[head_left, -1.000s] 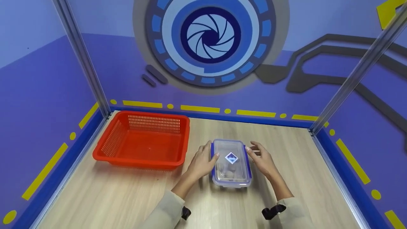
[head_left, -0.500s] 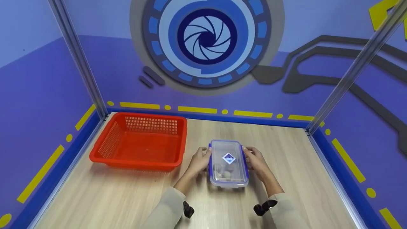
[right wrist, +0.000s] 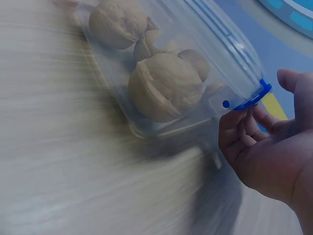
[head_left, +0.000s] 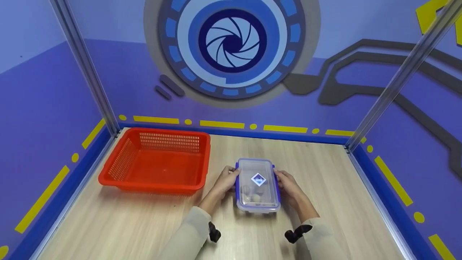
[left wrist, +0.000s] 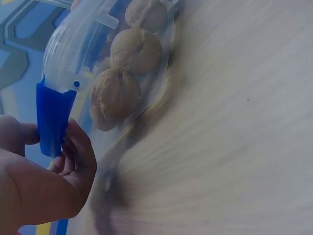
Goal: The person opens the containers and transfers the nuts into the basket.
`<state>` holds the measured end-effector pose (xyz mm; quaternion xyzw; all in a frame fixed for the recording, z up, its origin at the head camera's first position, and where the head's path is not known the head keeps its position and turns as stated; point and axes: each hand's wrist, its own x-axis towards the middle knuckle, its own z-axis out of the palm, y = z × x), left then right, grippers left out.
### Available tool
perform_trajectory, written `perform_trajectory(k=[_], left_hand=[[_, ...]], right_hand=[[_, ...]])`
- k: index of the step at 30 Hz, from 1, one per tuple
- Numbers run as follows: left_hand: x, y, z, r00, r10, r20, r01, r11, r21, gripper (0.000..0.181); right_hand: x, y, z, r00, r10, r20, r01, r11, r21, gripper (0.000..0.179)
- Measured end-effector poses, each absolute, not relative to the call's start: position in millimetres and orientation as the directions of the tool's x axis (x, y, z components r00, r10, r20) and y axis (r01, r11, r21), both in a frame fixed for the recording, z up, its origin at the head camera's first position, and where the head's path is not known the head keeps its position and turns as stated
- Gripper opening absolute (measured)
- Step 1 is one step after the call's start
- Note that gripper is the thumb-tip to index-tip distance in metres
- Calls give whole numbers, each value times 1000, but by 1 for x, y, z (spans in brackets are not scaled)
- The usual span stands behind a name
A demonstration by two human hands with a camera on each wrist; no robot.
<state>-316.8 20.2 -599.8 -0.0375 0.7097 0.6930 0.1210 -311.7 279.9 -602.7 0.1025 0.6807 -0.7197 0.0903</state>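
Note:
A clear food storage container [head_left: 257, 196] with a blue-edged lid and a diamond label sits on the table between both hands. Walnuts [left wrist: 136, 49] show through its wall; in the right wrist view, several walnuts [right wrist: 166, 88] lie at its bottom. My left hand [head_left: 226, 179] is at the left side, its thumb and curled fingers pinching the blue side latch [left wrist: 53, 115], which hangs angled out from the wall. On the opposite side, my right hand [head_left: 290, 186] has curled fingers hooked under the other blue latch [right wrist: 254, 99], the thumb raised near it.
A red plastic basket [head_left: 162, 187] with slotted walls stands to the left on the wood-grain table [head_left: 144, 224]. Blue printed panels [head_left: 231, 112] enclose the back and sides, with metal posts [head_left: 382, 90] at the corners.
My right hand has moved in from beside the container to its right latch. My left thumb has drawn back from the lid, and the left fingers have curled at the left latch.

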Motion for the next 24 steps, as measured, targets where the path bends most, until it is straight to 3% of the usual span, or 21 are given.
perform_trajectory(k=[11,24], left_hand=[[-324,20,-617,-951,226,-212,-249,-154,956,27],[-327,18,-623,-939,288,-187,-266,-264,927,24]], right_hand=[[-315,276,-601,-948,6,-318,318,-7,-948,40],[-318,283,-598,-930,-91,-356,356,19,-934,44]])
